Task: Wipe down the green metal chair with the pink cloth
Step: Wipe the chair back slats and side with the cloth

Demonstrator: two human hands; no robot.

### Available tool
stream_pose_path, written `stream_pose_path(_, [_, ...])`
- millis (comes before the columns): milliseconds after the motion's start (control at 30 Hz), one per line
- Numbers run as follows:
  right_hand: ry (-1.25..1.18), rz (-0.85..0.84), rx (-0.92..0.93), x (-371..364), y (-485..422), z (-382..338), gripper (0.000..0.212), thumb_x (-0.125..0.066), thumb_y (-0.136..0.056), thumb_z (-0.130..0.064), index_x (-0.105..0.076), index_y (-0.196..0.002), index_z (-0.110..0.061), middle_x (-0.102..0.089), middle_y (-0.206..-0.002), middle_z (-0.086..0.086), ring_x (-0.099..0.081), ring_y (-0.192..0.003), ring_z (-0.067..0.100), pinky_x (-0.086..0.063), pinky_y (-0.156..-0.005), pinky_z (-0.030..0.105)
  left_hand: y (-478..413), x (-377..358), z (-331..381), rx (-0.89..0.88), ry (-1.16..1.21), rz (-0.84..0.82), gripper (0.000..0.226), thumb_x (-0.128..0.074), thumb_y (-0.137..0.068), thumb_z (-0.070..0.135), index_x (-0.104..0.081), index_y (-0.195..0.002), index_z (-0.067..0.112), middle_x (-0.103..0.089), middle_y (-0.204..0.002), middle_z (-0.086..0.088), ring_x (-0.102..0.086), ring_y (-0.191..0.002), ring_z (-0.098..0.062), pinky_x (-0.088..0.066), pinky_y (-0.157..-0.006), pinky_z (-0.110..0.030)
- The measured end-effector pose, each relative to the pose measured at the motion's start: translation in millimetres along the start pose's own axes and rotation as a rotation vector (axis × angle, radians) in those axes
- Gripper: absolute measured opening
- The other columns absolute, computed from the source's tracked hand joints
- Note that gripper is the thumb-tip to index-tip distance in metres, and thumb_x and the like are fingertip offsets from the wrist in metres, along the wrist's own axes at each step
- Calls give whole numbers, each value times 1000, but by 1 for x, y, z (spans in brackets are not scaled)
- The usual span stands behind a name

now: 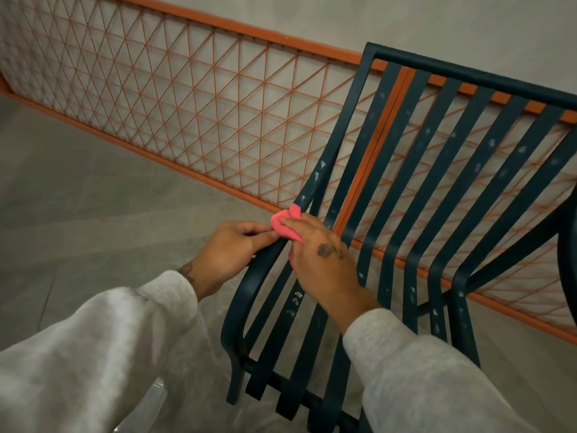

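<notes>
Pink cloth (285,226) is seen bunched against the outer left rail (246,295) of the green metal chair (491,143), at the bend where the back curves down into the seat. The cloth is gripped by the right hand (318,254), whose fingers are curled over it and pressed onto the rail, so that only a folded corner and a thin strip below the palm are shown. A dark tattoo (327,250) is visible on the back of that hand. The same rail is held just beside the cloth by the left hand (231,248), with its fingers wrapped round the metal and its fingertips almost touching the fabric. Both wrists are covered by loose, pale grey sleeves (93,339). The chair is made of long, flat slats, which run from a straight top bar down through the bend to the front edge of the seat. Small whitish marks (321,165) are scattered along several slats. The chair is stood on a grey floor (78,198), close in front of an orange railing (187,98) filled with a thin diagonal grid, and parts of that railing can be seen between the slats.
</notes>
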State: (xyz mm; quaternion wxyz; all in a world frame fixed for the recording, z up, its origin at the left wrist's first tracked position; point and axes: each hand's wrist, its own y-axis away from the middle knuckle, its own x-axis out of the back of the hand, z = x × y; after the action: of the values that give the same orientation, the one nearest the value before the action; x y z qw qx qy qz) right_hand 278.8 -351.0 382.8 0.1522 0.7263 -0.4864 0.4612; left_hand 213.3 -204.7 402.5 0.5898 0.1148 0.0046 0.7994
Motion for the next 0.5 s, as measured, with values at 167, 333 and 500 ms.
stream_pose_path(167, [69,-5,-27,1,-20,11,56,-46,-99,-9,-45,-144,-42,-45,-150,-9,-45,-133,26,-42,-108,50,-7,5,4,-35,-151,-11,12,-68,-89,21,-75,-95,13,-76,-86,0,-72,-74,-9,-55,-61,-16])
stream_pose_path(333, [26,16,-52,-3,-35,18,59,-50,-95,-3,-48,-142,-40,-49,-146,-7,-49,-130,24,-43,-108,49,-14,10,17,38,-171,-97,16,-70,-87,19,-73,-94,5,-76,-88,-4,-73,-82,-16,-60,-74,-30])
stream_pose_path(500, [27,10,7,0,4,-2,57,-52,-97,-4,-47,-145,-34,-47,-146,-6,-48,-128,19,-43,-109,38,-13,9,15,57,-128,-94,14,-72,-85,18,-73,-94,6,-76,-88,-5,-73,-86,-20,-60,-81,-40])
